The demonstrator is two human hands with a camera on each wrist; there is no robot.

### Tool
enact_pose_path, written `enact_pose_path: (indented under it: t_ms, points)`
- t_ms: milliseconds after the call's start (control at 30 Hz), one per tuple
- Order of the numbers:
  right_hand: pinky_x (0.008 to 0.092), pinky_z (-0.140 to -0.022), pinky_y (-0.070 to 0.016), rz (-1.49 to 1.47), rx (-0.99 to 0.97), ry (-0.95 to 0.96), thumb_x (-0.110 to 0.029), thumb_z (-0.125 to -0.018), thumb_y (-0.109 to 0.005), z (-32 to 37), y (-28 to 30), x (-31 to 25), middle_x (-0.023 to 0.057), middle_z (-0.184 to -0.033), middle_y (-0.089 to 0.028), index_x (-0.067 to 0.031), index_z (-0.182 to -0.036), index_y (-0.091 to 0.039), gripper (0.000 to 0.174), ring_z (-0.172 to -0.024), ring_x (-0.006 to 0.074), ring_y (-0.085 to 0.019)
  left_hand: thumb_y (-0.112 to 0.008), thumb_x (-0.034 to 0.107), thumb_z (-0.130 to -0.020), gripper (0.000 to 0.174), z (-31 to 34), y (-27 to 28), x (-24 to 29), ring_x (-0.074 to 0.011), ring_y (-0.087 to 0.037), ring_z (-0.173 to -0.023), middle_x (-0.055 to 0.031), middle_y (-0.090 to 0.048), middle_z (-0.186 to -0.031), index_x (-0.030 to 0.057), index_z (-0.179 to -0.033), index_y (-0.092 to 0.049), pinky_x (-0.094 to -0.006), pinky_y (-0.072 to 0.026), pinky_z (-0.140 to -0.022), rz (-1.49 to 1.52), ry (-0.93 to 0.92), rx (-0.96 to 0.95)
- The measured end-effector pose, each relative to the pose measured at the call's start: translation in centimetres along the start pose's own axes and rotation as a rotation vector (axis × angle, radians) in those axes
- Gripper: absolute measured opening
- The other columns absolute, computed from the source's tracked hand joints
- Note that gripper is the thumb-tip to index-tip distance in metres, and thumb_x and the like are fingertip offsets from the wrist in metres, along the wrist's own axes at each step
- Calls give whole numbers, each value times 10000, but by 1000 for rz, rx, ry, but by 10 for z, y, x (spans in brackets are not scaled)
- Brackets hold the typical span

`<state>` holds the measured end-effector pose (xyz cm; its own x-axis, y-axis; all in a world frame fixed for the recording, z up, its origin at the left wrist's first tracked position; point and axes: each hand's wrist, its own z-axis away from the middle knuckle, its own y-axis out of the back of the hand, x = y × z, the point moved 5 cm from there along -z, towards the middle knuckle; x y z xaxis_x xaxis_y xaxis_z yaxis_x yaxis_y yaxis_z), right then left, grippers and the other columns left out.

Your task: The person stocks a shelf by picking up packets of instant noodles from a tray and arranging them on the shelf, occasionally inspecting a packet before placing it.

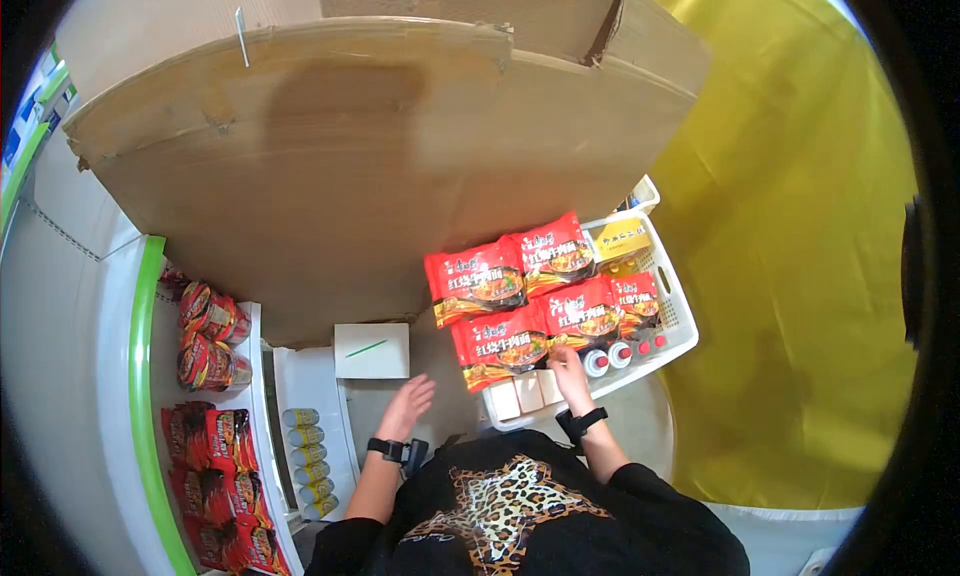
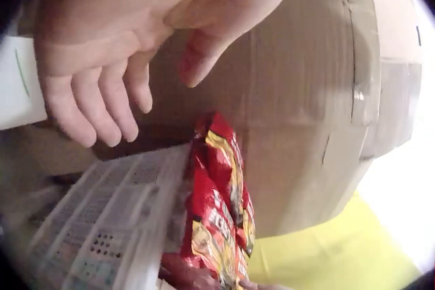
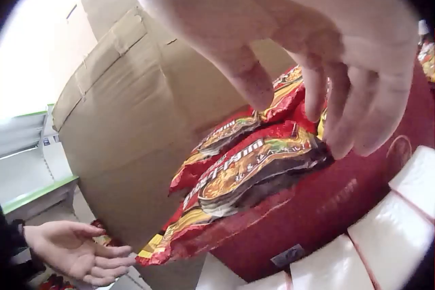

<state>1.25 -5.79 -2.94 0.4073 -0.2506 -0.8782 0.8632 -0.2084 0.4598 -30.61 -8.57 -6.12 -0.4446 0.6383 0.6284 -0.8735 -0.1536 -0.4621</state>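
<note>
Red noodle packets (image 1: 500,346) (image 3: 258,161) lie side by side over the top of a white basket (image 1: 682,321). My right hand (image 1: 570,376) (image 3: 306,38) is at the lower corner of the front-left packet, its bent fingertips touching or just above the wrapper; the thumb stands apart from the fingers. Left of the basket, my left hand (image 1: 408,404) (image 2: 149,38) hovers palm up, holding nothing, with relaxed fingers. In the left wrist view, the packets (image 2: 217,215) show beyond the basket's slatted side (image 2: 115,208).
White boxes (image 1: 507,400) and white bottles with red caps (image 1: 597,363) fill the basket's near side. A cardboard sheet (image 1: 340,156) stands behind. A white box (image 1: 372,351) sits left. Shelves hold red packets (image 1: 230,441) and cans (image 1: 310,454); a yellow cloth (image 1: 790,276) hangs right.
</note>
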Motion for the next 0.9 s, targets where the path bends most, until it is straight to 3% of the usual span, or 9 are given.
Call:
enact_pose_path:
  t_ms: [133,200,233,400,467,733,767,900]
  points:
    - [243,-637,-418,-115,-159,-62,-87,-727,-495,-2,-3,30,84,-769,-566,28,-956,-485,256,-700,145,-539,-388,276,-848,404,-16,-46,-17,-176,-446,-992,-81,-469,-1114,64,-1191,-364,-302,-344,-859,-130,21,-80]
    - [238,-589,-412,-93,-327,-165,-95,-734,-494,3,-8,29,75,-741,-558,30,-934,-496,236,-656,126,-524,-418,253,-840,391,-9,-55,-14,-145,-467,-956,-60,-495,-1069,63,-1180,-377,-279,-365,-831,-192,26,-22]
    - [240,-558,-406,-144,-332,-91,-116,-738,-509,3,-10,29,59,-696,-553,26,-878,-526,200,-608,115,-509,-438,245,-832,394,-9,-54,-16,-130,-485,-923,-48,-507,-1043,64,-1177,-380,-263,-375,-812,-232,36,-43]
    - [237,-532,-391,0,-578,-165,-157,-742,-531,17,-16,16,33,-621,-540,11,-755,-567,173,-561,105,-492,-486,227,-814,379,19,-54,-13,-93,-524,-833,-18,-539,-979,66,-1150,-420,-223,-401,-750,-286,124,-105]
    - [232,-528,-386,-49,-734,-254,-161,-743,-528,29,-28,12,31,-608,-536,7,-740,-568,173,-560,101,-490,-507,216,-804,357,30,-53,-12,-79,-525,-825,-14,-544,-968,56,-1120,-456,-208,-406,-724,-289,129,-224]
    - [222,-538,-383,108,-898,-106,-140,-730,-520,45,-95,1,14,-656,-557,-3,-822,-596,182,-588,87,-481,-505,163,-799,341,67,21,-14,-91,-526,-853,-31,-551,-980,30,-1110,-464,-221,-412,-740,-166,24,-142]
    - [221,-548,-386,95,-940,-102,-141,-728,-521,54,-101,-31,6,-663,-557,-6,-842,-601,194,-596,79,-475,-514,153,-795,343,75,33,-14,-87,-529,-831,-29,-556,-954,23,-1109,-468,-208,-415,-727,-119,17,-124]
    - [200,-548,-383,61,-1167,-178,-136,-782,-529,77,-161,-47,-5,-661,-543,-4,-813,-570,141,-600,64,-478,-489,115,-799,323,105,102,-32,-126,-535,-889,-69,-549,-1000,-27,-1088,-464,-250,-424,-787,62,-40,-36]
